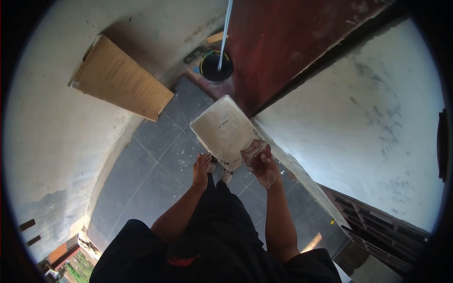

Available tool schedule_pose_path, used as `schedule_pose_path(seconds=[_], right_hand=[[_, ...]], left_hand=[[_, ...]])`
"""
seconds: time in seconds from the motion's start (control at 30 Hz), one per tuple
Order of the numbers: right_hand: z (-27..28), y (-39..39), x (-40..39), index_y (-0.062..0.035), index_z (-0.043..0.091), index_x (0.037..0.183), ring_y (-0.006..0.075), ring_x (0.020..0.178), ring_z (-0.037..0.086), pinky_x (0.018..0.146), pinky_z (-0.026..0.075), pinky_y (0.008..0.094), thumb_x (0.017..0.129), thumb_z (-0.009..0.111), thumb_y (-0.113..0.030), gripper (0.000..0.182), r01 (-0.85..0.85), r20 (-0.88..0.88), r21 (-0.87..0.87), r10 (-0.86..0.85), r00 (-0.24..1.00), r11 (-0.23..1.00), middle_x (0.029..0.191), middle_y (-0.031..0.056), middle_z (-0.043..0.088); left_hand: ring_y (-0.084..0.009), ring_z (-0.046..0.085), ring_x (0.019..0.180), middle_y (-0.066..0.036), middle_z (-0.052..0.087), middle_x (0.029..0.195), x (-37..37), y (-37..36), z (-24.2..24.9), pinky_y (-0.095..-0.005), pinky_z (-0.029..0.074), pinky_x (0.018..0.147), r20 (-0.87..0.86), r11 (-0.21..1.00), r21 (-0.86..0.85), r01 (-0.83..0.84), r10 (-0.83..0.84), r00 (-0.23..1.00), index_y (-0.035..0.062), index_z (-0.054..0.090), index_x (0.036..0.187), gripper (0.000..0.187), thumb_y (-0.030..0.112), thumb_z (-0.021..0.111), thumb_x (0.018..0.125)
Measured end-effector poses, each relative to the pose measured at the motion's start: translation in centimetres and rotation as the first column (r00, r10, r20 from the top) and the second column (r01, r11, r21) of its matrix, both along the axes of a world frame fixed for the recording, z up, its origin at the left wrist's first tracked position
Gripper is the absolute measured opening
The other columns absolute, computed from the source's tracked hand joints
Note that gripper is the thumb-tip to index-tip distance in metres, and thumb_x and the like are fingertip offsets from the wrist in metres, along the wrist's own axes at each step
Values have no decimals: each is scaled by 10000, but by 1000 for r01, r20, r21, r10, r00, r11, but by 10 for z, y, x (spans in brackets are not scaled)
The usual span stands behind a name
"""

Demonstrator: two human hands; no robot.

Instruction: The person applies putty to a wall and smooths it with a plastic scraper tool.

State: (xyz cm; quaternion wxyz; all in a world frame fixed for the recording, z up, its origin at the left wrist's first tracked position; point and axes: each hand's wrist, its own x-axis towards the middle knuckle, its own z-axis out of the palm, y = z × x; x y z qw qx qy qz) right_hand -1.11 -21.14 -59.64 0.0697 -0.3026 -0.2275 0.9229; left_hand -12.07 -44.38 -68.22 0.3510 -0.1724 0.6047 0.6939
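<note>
In my right hand (265, 170) is a reddish-brown piece of sandpaper (255, 151), dusted with white and pinched between thumb and fingers. It is held over the near right edge of a whitish, rectangular, smeared box-like object (222, 125) that stands on the floor in front of my feet. My left hand (201, 169) is empty, fingers stretched out, beside the near left side of that object. White dust shows on my right hand near the wrist.
Dark grey floor tiles (141, 174) carry white specks. A cardboard box (122, 78) leans at the left wall. Ahead, a black round container (217, 68) with a pale pole stands by a dark red door (283, 42). The right wall (349, 127) has grey smudges; dark shelving (373, 217) lies lower right.
</note>
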Motion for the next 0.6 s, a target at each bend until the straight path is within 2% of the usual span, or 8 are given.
schedule_pose_path(seconds=[0.07,0.13,0.23,0.33,0.43,0.5,0.57,0.6], right_hand=[[38,6,-10,-58,478,1422,306,1197,640,923,588,467,1009,586,-252,468,100,-109,-49,-104,989,994,1340,155,617],[67,15,-16,-82,433,1468,333,1257,602,968,561,478,1046,458,-474,576,151,-222,-137,-178,958,979,1403,156,585],[121,19,-20,-96,415,1488,354,1264,594,978,551,491,1045,390,-544,630,212,-243,-28,-212,947,977,1428,158,567],[177,25,-21,-107,440,1467,349,1283,577,990,531,540,1041,427,-510,586,311,-318,39,-283,905,950,1436,151,557],[251,39,-14,-125,464,1439,333,1274,574,981,526,548,1036,446,-483,540,479,-383,30,-433,816,877,1420,136,560],[305,52,-4,-123,469,1419,328,1246,584,970,528,540,1040,436,-470,516,594,-557,52,-470,685,803,1404,120,565],[363,60,11,-119,468,1419,313,1258,576,984,523,526,1040,431,-483,527,731,-664,27,-534,523,682,1414,116,555],[389,64,21,-118,474,1409,307,1251,578,986,523,517,1041,437,-481,518,784,-727,29,-525,443,621,1403,112,558]], left_hand=[[-299,464,1401,-220,523,1456,-24,19,26,-397,297,1205,-119,997,61,57,-49,992,-87,461,1426,835,637,338,1029],[-298,466,1400,-218,522,1457,-46,42,58,-397,295,1205,-204,985,126,115,-87,975,-84,466,1423,826,632,340,1031],[-298,466,1399,-213,515,1465,-73,77,113,-404,292,1205,-364,949,217,227,-137,921,-77,470,1422,816,629,356,1028],[-304,441,1418,-211,501,1481,-107,126,168,-420,284,1207,-602,864,343,368,-98,792,-70,457,1439,722,535,375,1053],[-311,422,1433,-205,485,1495,-144,176,226,-430,273,1216,-835,760,377,529,31,550,-42,459,1454,683,503,368,1053],[-330,411,1438,-227,456,1512,-153,204,288,-442,264,1218,-908,707,331,625,58,415,-51,440,1465,747,564,338,1052],[-339,386,1451,-240,440,1519,-137,212,382,-451,262,1217,-975,730,132,671,219,-46,-58,414,1479,826,627,368,1021],[-339,386,1451,-240,440,1519,-130,219,416,-451,262,1217,-970,713,130,689,236,-62,-58,414,1479,826,627,368,1021]])
